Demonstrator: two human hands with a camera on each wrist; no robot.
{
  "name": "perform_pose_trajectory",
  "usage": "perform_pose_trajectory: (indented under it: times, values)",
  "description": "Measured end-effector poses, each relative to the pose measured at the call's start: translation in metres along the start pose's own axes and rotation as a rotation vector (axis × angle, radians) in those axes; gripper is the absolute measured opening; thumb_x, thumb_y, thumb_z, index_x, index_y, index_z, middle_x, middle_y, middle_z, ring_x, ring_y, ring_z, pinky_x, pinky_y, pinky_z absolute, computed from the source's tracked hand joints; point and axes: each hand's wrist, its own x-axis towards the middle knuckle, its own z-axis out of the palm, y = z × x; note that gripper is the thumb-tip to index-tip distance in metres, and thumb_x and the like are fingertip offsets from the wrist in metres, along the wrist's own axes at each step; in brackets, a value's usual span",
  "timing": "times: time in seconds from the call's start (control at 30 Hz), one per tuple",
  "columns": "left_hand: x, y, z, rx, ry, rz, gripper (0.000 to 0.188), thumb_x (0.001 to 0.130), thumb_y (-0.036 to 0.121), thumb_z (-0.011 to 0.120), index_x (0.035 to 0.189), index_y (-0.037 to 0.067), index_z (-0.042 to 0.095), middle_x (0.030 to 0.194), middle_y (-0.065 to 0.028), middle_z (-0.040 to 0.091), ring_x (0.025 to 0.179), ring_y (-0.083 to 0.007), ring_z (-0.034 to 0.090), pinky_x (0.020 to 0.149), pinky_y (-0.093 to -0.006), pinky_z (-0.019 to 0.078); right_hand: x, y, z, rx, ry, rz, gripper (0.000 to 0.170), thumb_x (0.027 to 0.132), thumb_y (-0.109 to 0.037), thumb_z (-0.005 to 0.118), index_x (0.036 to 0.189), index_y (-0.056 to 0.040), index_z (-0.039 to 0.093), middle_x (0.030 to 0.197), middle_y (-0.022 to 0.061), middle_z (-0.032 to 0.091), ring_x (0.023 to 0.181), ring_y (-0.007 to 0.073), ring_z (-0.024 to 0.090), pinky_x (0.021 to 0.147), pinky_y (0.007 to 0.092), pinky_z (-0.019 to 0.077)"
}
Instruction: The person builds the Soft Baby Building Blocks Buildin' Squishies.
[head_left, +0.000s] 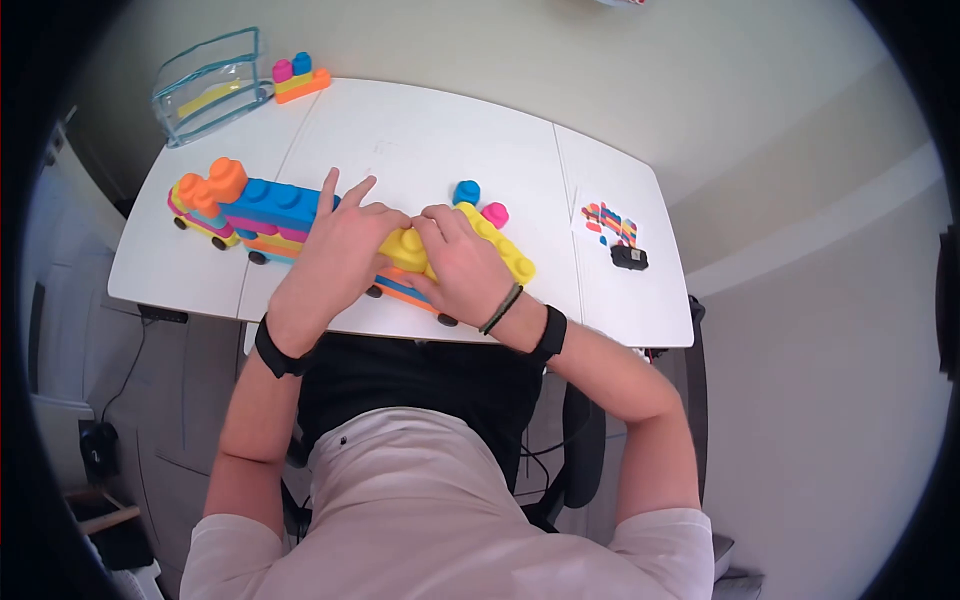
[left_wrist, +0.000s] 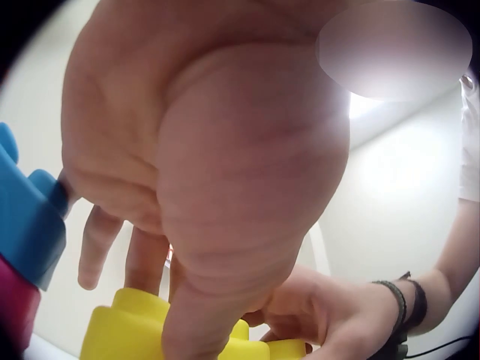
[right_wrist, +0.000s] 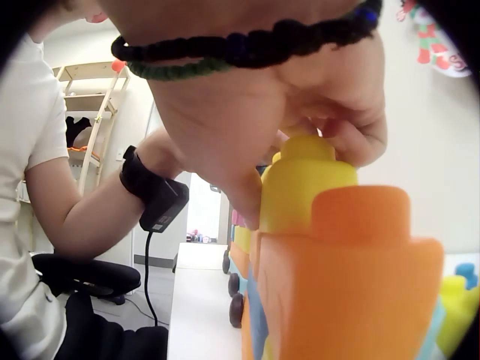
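Note:
Both hands are on a yellow block [head_left: 404,250] above a wheeled base [head_left: 405,290] near the table's front edge. My left hand [head_left: 335,250] pinches its left side between thumb and forefinger, other fingers spread; the left wrist view shows that thumb against the yellow block [left_wrist: 124,330]. From the right, my right hand [head_left: 465,268] grips the block with thumb and bent fingers. In the right wrist view the yellow block [right_wrist: 307,187] stands beyond an orange block [right_wrist: 345,292]. Left of the hands is a stack with a blue studded block [head_left: 275,203] and orange blocks [head_left: 228,180] on wheels.
Behind my right hand lies a long yellow block [head_left: 515,262], with blue [head_left: 466,192] and pink [head_left: 495,214] blocks beside it. A clear case [head_left: 210,95] and small stack [head_left: 302,85] stand back left. Small coloured pieces [head_left: 610,222] and a black device [head_left: 629,258] lie right.

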Motion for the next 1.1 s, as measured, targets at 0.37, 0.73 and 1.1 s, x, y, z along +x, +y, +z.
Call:
perform_pose_trajectory:
  times: [0.37,0.73,1.1]
  values:
    - [0.004,-0.003,-0.004,0.02,-0.051,-0.06,0.044,0.079,0.001,0.088,0.119,0.015,0.078,0.12,-0.0066,0.078,0.149,-0.0362,0.053,0.136,-0.0635,0.0145,0.016,0.008,-0.035,0.197,-0.328,0.146,0.074,0.076,-0.012,0.096,0.138,0.0056,0.062,0.107,0.0213,0.075,0.102,0.0406,0.073,0.09,0.0429,0.0588]
    - [0.007,0.002,0.001,0.055,-0.095,-0.136,0.043,0.075,-0.003,0.086,0.113,0.015,0.078,0.118,-0.0121,0.076,0.142,-0.0348,0.059,0.135,-0.0643,0.0147,0.066,0.165,-0.028,-0.121,-0.263,0.192,0.05,0.09,-0.019,0.084,0.136,-0.0049,0.071,0.126,0.025,0.074,0.114,0.0422,0.073,0.101,0.0449,0.0595]
    - [0.007,0.0,0.009,0.036,-0.056,-0.124,0.04,0.07,-0.006,0.082,0.105,0.013,0.076,0.105,-0.0092,0.074,0.128,-0.0316,0.064,0.135,-0.0647,0.0163,0.046,0.199,-0.001,-0.224,-0.197,0.141,0.025,0.09,-0.019,0.08,0.112,-0.008,0.081,0.112,0.0138,0.078,0.107,0.0368,0.072,0.095,0.0478,0.0605]
